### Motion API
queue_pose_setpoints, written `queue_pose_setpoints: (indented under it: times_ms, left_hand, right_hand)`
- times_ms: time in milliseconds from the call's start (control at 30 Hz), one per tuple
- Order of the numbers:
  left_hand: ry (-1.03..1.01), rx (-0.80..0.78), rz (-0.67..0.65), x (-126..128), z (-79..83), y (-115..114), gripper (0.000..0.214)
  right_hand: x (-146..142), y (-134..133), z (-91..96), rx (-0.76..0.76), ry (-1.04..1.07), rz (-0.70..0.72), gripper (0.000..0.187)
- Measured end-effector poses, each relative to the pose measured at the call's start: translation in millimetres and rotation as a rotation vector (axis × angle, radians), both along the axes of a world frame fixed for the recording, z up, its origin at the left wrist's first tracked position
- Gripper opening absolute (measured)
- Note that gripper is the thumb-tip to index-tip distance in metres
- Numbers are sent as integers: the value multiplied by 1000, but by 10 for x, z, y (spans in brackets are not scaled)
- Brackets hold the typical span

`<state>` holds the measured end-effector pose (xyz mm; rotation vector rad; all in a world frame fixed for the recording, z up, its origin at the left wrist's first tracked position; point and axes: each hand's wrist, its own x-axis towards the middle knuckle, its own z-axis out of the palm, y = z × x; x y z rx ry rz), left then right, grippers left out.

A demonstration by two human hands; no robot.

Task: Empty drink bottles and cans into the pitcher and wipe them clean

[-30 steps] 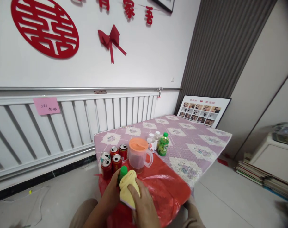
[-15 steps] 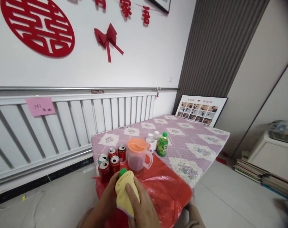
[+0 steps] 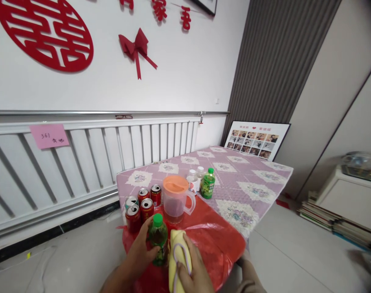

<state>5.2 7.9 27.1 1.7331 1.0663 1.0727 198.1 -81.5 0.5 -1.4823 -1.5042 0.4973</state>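
Note:
My left hand [image 3: 144, 250] is wrapped round a green-capped drink bottle [image 3: 159, 235], which stands upright over the red plastic sheet [image 3: 211, 234]. In my right hand [image 3: 196, 264] is a folded yellow cloth [image 3: 179, 254] with a pale purple edge, just right of the bottle. Behind the bottle stands a clear pitcher [image 3: 175, 203] with an orange lid. To its left are several opened drink cans [image 3: 147, 208], mostly red. Another green-capped bottle [image 3: 207, 185] and two white-capped bottles [image 3: 192, 182] stand right of and behind the pitcher.
A purple floral cloth [image 3: 226, 167] covers the table. Behind it runs a white radiator [image 3: 99, 152] with a pink note [image 3: 49, 136]. A framed photo board [image 3: 255, 138] leans at the far end. Stacked books [image 3: 318, 221] lie at the right.
My right hand has drawn the yellow cloth off the bottle to the right and down, baring the bottle's side. My left hand keeps its hold on the bottle.

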Motion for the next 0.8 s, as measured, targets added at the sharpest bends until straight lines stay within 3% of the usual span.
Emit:
queue_pose_setpoints:
  times_ms: [100, 200, 267, 467, 533, 633, 800]
  left_hand:
    - [-12, 18, -7, 1, 42, -20, 79]
    - [-32, 10, -38, 8, 66, -26, 73]
    - [-34, 13, -18, 13, 61, -22, 71]
    - [3, 70, 114, 35, -51, -9, 73]
    - [3, 84, 125, 47, -90, -11, 74]
    - [-10, 97, 138, 65, -111, -20, 74]
    - [-58, 73, 112, 88, -35, -57, 67]
  right_hand:
    - [-114, 136, 418, 28, 70, -41, 58]
    - [-268, 263, 605, 46, 104, -31, 59]
    - [-325, 324, 537, 44, 128, -33, 60]
    - [-240, 389, 2, -76, 163, 6, 60]
    - [-200, 386, -53, -115, 161, 27, 61]
    - [-176, 380, 57, -130, 209, 41, 60]
    - [-179, 403, 505, -55, 313, 47, 61]
